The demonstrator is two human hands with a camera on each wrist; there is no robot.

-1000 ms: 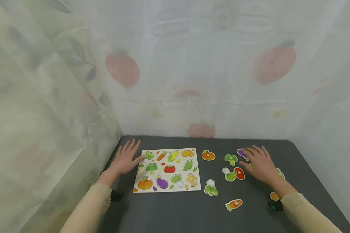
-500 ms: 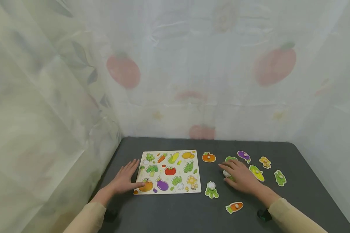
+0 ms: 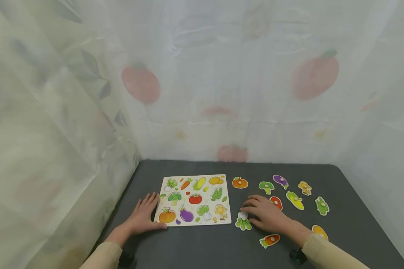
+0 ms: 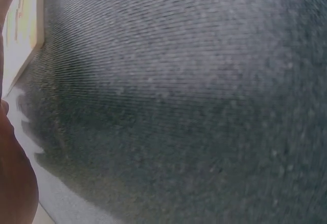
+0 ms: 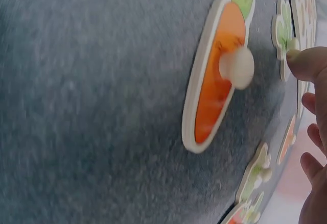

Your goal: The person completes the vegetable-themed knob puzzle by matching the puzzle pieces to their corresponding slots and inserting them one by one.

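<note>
A white vegetable puzzle board (image 3: 207, 198) lies on the dark table. My left hand (image 3: 141, 216) spreads its fingers at the board's lower left corner, thumb along the bottom edge. To the right of the board is a white-and-green radish piece (image 3: 244, 223) with a knob. My right hand (image 3: 267, 215) is just over it with loosely bent fingers. In the right wrist view, the thumb is close to the radish piece's knob (image 5: 293, 44), and the other fingers stand apart from it. Below the right hand lies a carrot piece (image 3: 270, 240). A leafy vegetable piece (image 5: 251, 177) is hidden by the hand in the head view.
Around the right hand lie knobbed pieces: pumpkin (image 3: 240, 182), broccoli (image 3: 266, 187), eggplant (image 3: 280, 181), tomato (image 3: 276, 202), corn (image 3: 294, 200), mushroom (image 3: 304, 188), pea (image 3: 321, 206) and a yellow-orange one (image 3: 320, 232). Printed curtains (image 3: 232, 93) enclose the dark table (image 3: 195, 246).
My right hand has moved left from the far right pieces, across the middle ones, to the radish piece. My left hand has slid down the board's left side to its lower corner.
</note>
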